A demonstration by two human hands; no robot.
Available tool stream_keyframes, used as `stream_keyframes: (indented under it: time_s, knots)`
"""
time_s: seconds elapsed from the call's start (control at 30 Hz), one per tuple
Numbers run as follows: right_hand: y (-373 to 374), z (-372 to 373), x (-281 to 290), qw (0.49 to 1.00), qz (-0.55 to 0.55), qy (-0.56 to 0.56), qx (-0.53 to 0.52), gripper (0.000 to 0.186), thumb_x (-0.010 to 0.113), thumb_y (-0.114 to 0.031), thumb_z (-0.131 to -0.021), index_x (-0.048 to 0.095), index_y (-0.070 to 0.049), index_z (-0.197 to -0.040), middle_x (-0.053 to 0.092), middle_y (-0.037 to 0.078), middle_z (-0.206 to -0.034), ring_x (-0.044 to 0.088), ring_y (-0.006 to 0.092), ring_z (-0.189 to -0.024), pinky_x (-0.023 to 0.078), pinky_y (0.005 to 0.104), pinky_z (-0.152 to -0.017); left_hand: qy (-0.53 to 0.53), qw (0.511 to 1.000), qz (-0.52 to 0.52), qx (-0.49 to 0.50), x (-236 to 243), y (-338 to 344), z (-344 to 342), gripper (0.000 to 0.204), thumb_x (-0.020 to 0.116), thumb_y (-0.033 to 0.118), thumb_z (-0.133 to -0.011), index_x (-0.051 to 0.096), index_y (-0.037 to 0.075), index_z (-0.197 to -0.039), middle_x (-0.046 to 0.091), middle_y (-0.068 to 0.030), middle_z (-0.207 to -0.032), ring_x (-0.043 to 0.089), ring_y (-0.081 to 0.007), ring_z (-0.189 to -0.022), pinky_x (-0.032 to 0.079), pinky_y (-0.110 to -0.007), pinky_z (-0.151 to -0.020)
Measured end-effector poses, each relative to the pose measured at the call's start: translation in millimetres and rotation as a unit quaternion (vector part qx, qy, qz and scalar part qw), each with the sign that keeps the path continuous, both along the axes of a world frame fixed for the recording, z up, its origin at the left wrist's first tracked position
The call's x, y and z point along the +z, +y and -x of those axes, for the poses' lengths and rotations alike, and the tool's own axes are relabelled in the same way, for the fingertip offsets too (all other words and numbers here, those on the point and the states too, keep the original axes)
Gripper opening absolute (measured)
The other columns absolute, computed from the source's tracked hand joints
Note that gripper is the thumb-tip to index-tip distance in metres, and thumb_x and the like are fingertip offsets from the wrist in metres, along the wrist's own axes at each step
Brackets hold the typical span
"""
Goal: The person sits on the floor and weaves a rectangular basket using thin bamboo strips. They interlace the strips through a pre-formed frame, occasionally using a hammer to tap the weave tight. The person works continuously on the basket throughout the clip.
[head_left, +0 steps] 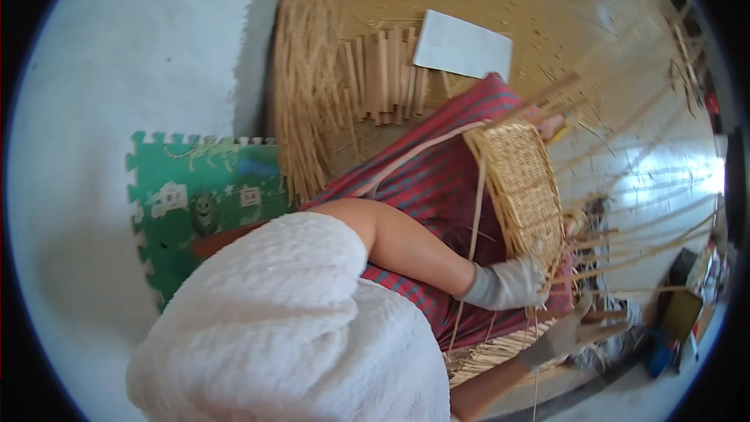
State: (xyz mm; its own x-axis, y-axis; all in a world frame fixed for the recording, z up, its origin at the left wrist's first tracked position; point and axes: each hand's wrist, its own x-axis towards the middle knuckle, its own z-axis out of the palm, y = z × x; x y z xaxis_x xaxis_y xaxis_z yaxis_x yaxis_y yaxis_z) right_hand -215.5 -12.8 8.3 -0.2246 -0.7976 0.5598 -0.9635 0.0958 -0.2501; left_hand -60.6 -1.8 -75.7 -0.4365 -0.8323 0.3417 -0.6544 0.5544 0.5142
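A woven basket (519,184) of pale strips lies tilted on a red and blue checked cloth that covers my legs (437,180). Long loose strips (625,254) fan out from its right side. My left hand (516,280), in a grey-white glove, is closed on the basket's near end; its fingertips are partly hidden. Lower right, my right hand (566,334), also gloved, is apart from the basket with thumb and fingers stretched out beside the strip ends. Whether a thin strip touches its fingers is hard to see.
Bundles of long strips (305,94) and short flat slats (387,71) lie on the tan floor beside a white sheet (462,46). A green foam mat (207,195) is at left. Assorted items, including a dark box (678,316), crowd the right edge.
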Motion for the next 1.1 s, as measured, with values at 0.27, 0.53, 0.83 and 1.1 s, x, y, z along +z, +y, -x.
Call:
stream_keyframes:
  time_s: [0.27,0.53,0.83,1.1]
  knots:
    - [69,18,-51,0.933,-0.085,0.288,0.198,0.056,0.070,-0.025,-0.101,0.054,-0.002,-0.150,0.074,0.015,-0.125,0.067,0.0352,-0.102,0.050,0.0501,-0.099,0.340,0.937,0.074,-0.029,73,14,-173,0.026,0.062,0.020,-0.095,0.072,0.018,-0.118,0.073,-0.0028,-0.117,0.067,-0.0294,-0.118,0.049,-0.045,-0.106]
    - [61,17,-5,0.939,-0.202,0.170,0.221,0.050,0.076,-0.015,-0.094,0.066,-0.010,-0.143,0.074,0.011,-0.127,0.061,0.0363,-0.102,0.048,0.0495,-0.096,0.621,0.492,-0.138,0.594,-94,100,-438,0.015,0.061,0.018,-0.106,0.074,0.009,-0.110,0.068,-0.0018,-0.088,0.059,-0.0110,-0.064,0.049,-0.027,-0.051]
    - [60,5,-9,0.954,-0.228,0.108,0.161,0.045,0.075,-0.016,-0.096,0.066,-0.006,-0.140,0.073,0.011,-0.132,0.065,0.0315,-0.117,0.046,0.0447,-0.105,0.178,0.437,-0.401,0.785,-305,304,-563,0.054,0.068,0.021,-0.097,0.058,0.010,-0.149,0.067,-0.0209,-0.139,0.065,-0.0356,-0.128,0.051,-0.043,-0.109]
    - [63,-16,1,0.959,-0.242,0.092,0.116,0.046,0.074,-0.015,-0.096,0.066,-0.008,-0.141,0.073,0.008,-0.134,0.063,0.0303,-0.119,0.044,0.0443,-0.108,0.069,0.453,-0.550,0.698,-267,256,-560,0.067,0.077,0.032,-0.094,0.054,0.012,-0.154,0.063,-0.0193,-0.147,0.061,-0.0349,-0.134,0.050,-0.041,-0.113]
